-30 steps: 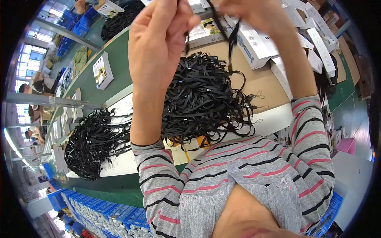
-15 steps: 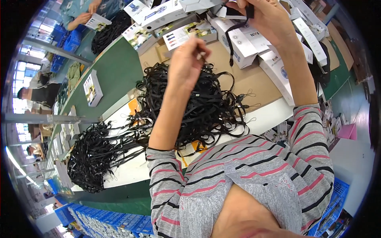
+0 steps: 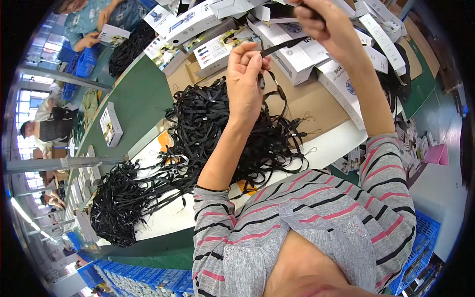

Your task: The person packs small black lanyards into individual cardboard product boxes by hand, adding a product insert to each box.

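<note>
A black lanyard [image 3: 284,46] stretches between my two hands above the workbench. My left hand [image 3: 245,79] is closed on one part of it, and a loop hangs below those fingers. Higher and to the right, my right hand [image 3: 330,29] curls around the folded upper part, its fingertips slightly blurred. Under my left forearm lies a big tangled heap of black lanyards [image 3: 213,116], some with thin cord loops at their ends. White fan boxes [image 3: 287,52] with printed pictures sit just beyond my hands, some with flaps raised.
A second lanyard heap [image 3: 116,208] trails off to the left. One white box [image 3: 111,124] stands on the green tabletop [image 3: 143,94]. At the upper left a co-worker's hands hold a box [image 3: 113,35]. Blue crates [image 3: 133,274] line the lower left; a metal post [image 3: 64,163] crosses the left side.
My left hand has moved up and right and taken hold of the lanyard that hung from my right hand. The strap is now drawn between both hands. The view has shifted slightly.
</note>
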A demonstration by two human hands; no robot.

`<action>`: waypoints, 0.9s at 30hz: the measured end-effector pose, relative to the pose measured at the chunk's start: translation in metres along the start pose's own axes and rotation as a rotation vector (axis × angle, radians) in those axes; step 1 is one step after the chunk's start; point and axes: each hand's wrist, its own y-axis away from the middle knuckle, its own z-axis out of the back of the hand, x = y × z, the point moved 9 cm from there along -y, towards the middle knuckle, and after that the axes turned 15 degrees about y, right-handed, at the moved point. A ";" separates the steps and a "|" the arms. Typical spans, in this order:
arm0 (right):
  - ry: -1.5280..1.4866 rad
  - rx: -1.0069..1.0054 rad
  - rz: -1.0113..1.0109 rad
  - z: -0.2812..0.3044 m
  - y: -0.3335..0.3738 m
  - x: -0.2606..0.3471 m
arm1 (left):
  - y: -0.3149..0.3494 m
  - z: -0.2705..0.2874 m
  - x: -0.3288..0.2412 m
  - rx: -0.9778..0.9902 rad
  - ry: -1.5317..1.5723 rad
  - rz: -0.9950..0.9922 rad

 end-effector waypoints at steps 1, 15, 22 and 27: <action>0.076 0.004 -0.037 -0.011 0.006 -0.010 | 0.000 0.001 -0.004 0.020 -0.022 -0.002; 0.705 -0.141 0.122 -0.022 0.060 -0.067 | 0.001 0.023 0.036 -0.135 -0.159 0.133; 0.283 -0.346 -0.244 0.052 0.059 -0.117 | -0.006 0.036 0.099 -0.212 -0.086 0.329; 1.224 -0.272 -0.133 0.054 0.048 -0.124 | -0.035 0.087 0.098 -0.506 -0.423 0.320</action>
